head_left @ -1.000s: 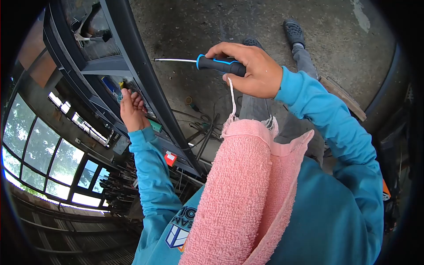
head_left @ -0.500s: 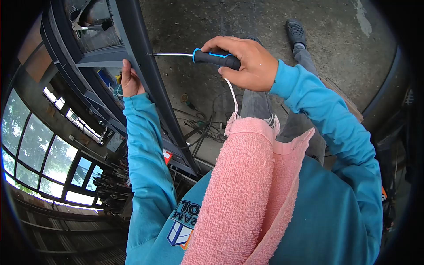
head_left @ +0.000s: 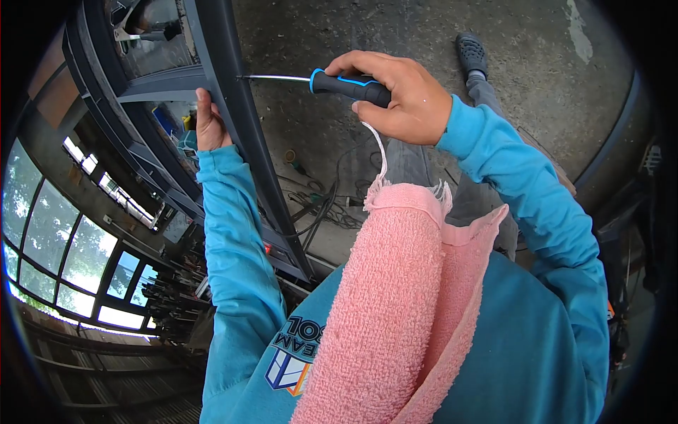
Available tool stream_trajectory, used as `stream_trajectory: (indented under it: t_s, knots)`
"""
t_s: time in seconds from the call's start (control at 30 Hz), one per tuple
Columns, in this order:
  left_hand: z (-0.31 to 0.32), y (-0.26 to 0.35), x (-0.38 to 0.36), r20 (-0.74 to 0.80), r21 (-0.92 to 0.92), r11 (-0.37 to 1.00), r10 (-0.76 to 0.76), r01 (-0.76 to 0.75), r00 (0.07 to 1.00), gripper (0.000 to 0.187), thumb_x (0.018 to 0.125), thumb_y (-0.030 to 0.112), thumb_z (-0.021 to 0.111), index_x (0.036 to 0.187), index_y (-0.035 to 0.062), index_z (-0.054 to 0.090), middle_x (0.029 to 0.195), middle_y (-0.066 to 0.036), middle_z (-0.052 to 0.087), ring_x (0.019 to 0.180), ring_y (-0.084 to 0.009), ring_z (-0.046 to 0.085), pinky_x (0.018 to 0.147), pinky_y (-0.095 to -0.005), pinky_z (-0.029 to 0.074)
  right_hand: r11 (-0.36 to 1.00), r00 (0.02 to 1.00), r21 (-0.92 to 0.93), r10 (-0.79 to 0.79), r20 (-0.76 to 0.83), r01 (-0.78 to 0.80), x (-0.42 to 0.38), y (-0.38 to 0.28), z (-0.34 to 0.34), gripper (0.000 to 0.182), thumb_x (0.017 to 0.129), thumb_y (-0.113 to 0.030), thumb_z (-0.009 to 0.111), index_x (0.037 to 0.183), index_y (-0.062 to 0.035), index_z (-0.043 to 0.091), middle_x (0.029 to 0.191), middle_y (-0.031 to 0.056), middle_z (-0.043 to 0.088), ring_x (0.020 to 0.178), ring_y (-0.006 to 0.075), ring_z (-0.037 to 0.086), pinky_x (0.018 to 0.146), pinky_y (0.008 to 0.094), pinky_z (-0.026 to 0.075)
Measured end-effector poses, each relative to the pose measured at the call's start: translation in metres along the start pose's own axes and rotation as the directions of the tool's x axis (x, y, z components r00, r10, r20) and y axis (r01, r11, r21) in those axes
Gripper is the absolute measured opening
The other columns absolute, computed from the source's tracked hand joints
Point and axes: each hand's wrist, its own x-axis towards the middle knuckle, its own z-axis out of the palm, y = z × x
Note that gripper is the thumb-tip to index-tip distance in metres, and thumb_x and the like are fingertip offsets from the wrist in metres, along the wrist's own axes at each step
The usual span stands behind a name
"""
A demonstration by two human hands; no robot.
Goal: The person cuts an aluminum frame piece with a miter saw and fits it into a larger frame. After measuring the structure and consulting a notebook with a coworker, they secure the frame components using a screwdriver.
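Observation:
My right hand [head_left: 404, 99] is closed around the black and blue handle of a screwdriver [head_left: 349, 87]. The shaft runs level to the left, and its tip meets the side of a dark grey metal frame [head_left: 236, 116]; the exact seat of the tip is too small to make out. On the frame's other side, my left hand [head_left: 210, 126] grips the long bar near a crosspiece, thumb up along its face and the other fingers partly hidden behind it. A pink towel [head_left: 388, 297] hangs down over my chest, its loose fringe thread reaching up near my right hand.
Cables [head_left: 328, 201] and a power tool [head_left: 293, 161] lie on the concrete floor [head_left: 395, 35] beyond the frame. My shoe [head_left: 472, 55] stands at the upper right. Tools sit behind the frame's openings, and large windows [head_left: 70, 247] are at the left.
The screwdriver's handle end has dipped slightly, so the shaft slants a little more, its tip still at the frame. My left hand keeps its place on the bar. The view has shifted slightly.

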Motion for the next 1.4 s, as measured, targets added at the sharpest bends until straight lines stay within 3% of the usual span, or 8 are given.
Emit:
stream_trajectory:
  t_s: [0.7, 0.77, 0.83, 0.87, 0.93, 1.0, 1.13, 1.4]
  knots:
    - [0.002, 0.002, -0.006, 0.091, 0.010, 1.000, -0.013, 0.012, 0.996, 0.052, 0.088, 0.037, 0.064, 0.117, -0.0043, 0.054, 0.106, -0.019, 0.064, 0.097, -0.0318, 0.065, 0.092, -0.0425, 0.052, 0.998, 0.999, -0.059, 0.040, 0.024, -0.039, -0.004, -0.010, 0.000, 0.046, 0.075, -0.012, 0.057, 0.120, -0.0053, 0.055, 0.104, 0.0157, 0.061, 0.088, 0.0282, 0.062, 0.078, 0.0397, 0.050]
    - [0.012, 0.003, -0.020, -0.110, 0.198, 0.965, 0.195, -0.171, 0.975, 0.051, 0.088, 0.037, 0.065, 0.117, -0.0035, 0.054, 0.107, -0.018, 0.063, 0.098, -0.0302, 0.063, 0.092, -0.0398, 0.051, 0.997, 1.000, -0.073, 0.029, 0.010, -0.028, -0.010, -0.010, 0.000, 0.046, 0.075, -0.011, 0.057, 0.120, -0.0048, 0.054, 0.104, 0.0153, 0.061, 0.088, 0.0279, 0.062, 0.078, 0.0395, 0.050]
    - [0.029, 0.001, -0.036, -0.322, 0.693, 0.638, 0.691, -0.337, 0.647, 0.050, 0.088, 0.037, 0.065, 0.116, -0.0026, 0.053, 0.107, -0.017, 0.060, 0.099, -0.0278, 0.061, 0.091, -0.0370, 0.049, 0.997, 0.999, -0.074, 0.031, 0.005, -0.031, -0.014, -0.010, 0.000, 0.045, 0.075, -0.011, 0.057, 0.119, -0.0043, 0.054, 0.104, 0.0150, 0.061, 0.088, 0.0278, 0.061, 0.078, 0.0392, 0.049]
    - [0.046, -0.007, -0.042, 0.051, 0.901, 0.180, 0.861, -0.395, 0.507, 0.038, 0.086, 0.031, 0.067, 0.104, -0.0003, 0.055, 0.096, -0.011, 0.058, 0.090, -0.0209, 0.059, 0.082, -0.0340, 0.049, 0.997, 0.999, -0.064, 0.041, 0.008, -0.041, -0.016, -0.011, 0.000, 0.045, 0.075, -0.011, 0.057, 0.119, -0.0042, 0.054, 0.104, 0.0150, 0.061, 0.088, 0.0279, 0.061, 0.078, 0.0389, 0.049]
    - [0.084, -0.008, -0.060, 0.516, 0.856, -0.430, 0.677, -0.286, 0.525, 0.031, 0.078, 0.023, 0.072, 0.101, 0.0063, 0.061, 0.113, -0.012, 0.056, 0.110, -0.0249, 0.052, 0.092, -0.0388, 0.042, 0.997, 0.999, -0.058, 0.044, 0.009, -0.044, -0.019, -0.011, 0.000, 0.044, 0.075, -0.010, 0.057, 0.118, -0.0040, 0.054, 0.104, 0.0148, 0.061, 0.088, 0.0279, 0.061, 0.078, 0.0384, 0.049]
    - [0.111, -0.006, -0.055, 0.709, 0.503, -0.854, 0.317, -0.136, 0.630, 0.027, 0.072, 0.018, 0.071, 0.098, 0.0141, 0.066, 0.126, -0.008, 0.051, 0.126, -0.0305, 0.038, 0.101, -0.0462, 0.031, 0.998, 1.000, -0.058, 0.028, 0.011, -0.027, -0.020, -0.012, 0.003, 0.044, 0.075, -0.010, 0.057, 0.118, -0.0040, 0.054, 0.104, 0.0146, 0.061, 0.088, 0.0278, 0.061, 0.078, 0.0382, 0.048]
    - [0.107, -0.014, -0.025, 0.599, 0.356, -0.934, 0.232, 0.005, 0.767, 0.027, 0.071, 0.019, 0.074, 0.096, 0.0260, 0.069, 0.142, -0.005, 0.040, 0.140, -0.0334, 0.017, 0.113, -0.0492, 0.013, 0.999, 0.996, -0.027, -0.029, -0.081, 0.027, -0.025, -0.010, 0.008, 0.043, 0.074, -0.013, 0.057, 0.116, -0.0075, 0.054, 0.092, 0.0161, 0.060, 0.077, 0.0306, 0.062, 0.068, 0.0384, 0.051]
    - [0.101, -0.015, -0.025, 0.675, 0.366, -0.930, 0.232, -0.045, 0.700, 0.010, 0.072, 0.020, 0.076, 0.081, 0.0228, 0.072, 0.144, -0.005, 0.039, 0.138, -0.0330, 0.022, 0.112, -0.0480, 0.015, 0.994, 0.996, 0.064, 0.084, 0.002, -0.084, -0.026, -0.015, 0.003, 0.045, 0.075, -0.009, 0.057, 0.119, -0.0040, 0.053, 0.102, 0.0140, 0.060, 0.086, 0.0264, 0.060, 0.077, 0.0380, 0.048]
